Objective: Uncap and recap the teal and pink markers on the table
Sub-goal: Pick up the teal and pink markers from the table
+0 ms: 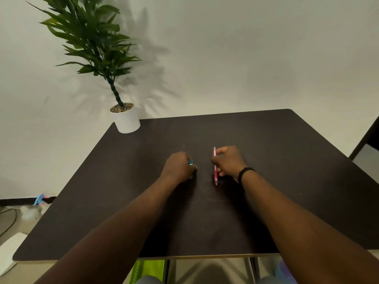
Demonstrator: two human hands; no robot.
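Observation:
Both hands rest near the middle of the dark table [287,160]. My left hand [178,167] is closed over the teal marker [191,162]; only a short teal stretch shows at the fingers, the rest is hidden. My right hand [228,161], with a black band on the wrist, grips the pink marker [215,171], which lies lengthwise with its ends sticking out beyond the fingers. Whether either cap is on or off cannot be told.
A potted plant in a white pot [127,119] stands at the table's far left corner against the wall. A dark chair part [367,138] shows at the right edge. White objects and cables lie on the floor [12,232] at the left.

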